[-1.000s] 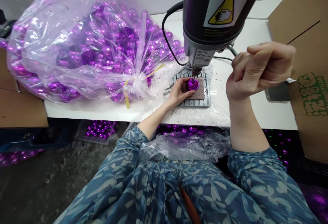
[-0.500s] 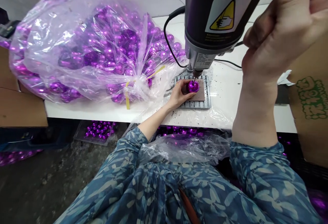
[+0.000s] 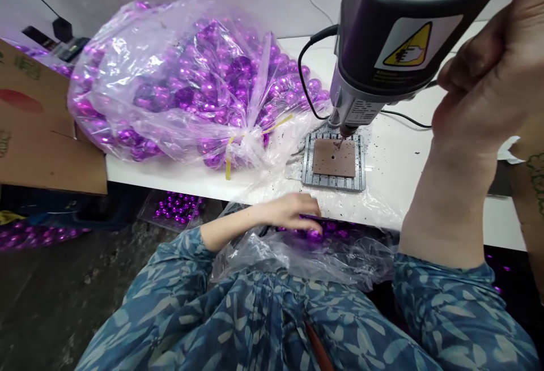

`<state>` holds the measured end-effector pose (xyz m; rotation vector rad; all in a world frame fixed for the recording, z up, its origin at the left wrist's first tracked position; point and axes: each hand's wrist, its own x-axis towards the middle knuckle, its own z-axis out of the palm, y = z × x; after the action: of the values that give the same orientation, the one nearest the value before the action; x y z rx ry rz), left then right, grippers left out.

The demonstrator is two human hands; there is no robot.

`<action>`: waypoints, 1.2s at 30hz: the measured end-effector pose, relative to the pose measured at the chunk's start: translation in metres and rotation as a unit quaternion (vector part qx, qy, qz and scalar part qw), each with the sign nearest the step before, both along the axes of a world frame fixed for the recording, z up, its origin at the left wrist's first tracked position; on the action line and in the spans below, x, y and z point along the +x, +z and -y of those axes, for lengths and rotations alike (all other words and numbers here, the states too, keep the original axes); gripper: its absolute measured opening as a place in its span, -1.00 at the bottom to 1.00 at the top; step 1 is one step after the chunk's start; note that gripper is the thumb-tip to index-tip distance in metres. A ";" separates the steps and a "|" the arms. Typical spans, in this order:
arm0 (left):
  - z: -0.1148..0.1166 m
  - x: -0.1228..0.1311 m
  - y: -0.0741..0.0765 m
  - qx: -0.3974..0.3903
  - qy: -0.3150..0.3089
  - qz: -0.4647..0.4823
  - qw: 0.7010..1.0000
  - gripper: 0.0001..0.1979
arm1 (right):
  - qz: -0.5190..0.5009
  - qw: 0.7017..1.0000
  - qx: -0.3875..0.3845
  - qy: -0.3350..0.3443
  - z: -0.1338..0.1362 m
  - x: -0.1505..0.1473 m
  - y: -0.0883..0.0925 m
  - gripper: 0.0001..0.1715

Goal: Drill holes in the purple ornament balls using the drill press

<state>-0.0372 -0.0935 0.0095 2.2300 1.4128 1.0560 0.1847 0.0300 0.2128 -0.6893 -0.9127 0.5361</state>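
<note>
Below the table's front edge, my left hand (image 3: 293, 211) reaches over an open clear plastic bag (image 3: 272, 255) with shiny purple balls in it. Its fingers are apart, and one purple ball (image 3: 314, 235) lies just beneath the thumb tip. My right hand (image 3: 488, 71) is raised beside the drill press (image 3: 395, 37), with fingers curled; whatever they grip is hidden. Under the drill bit, a flat brown board (image 3: 334, 164) with a small dark hole lies on the slotted metal base plate (image 3: 360, 181). No ball is on the board.
A large tied clear bag of purple balls (image 3: 191, 82) fills the table's left part. Dark shavings dot the white table (image 3: 395, 173). Cardboard boxes stand at left (image 3: 46, 139) and right. A tray of small purple balls (image 3: 178, 212) is on the floor. A black cable (image 3: 301, 71) loops from the drill.
My left hand has left the board, where it held a purple ball under the drill bit, and has come down toward me over the open bag. My right hand stays beside the drill press.
</note>
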 end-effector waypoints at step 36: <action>-0.136 -0.034 0.014 -0.232 0.021 0.358 0.904 -0.59 | 0.037 0.991 0.130 0.022 -0.002 -0.007 -0.002 -0.51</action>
<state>-0.0711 0.0428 0.0231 1.2804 1.1997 1.2154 0.1782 0.0317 0.2107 -0.4551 -1.0477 0.4224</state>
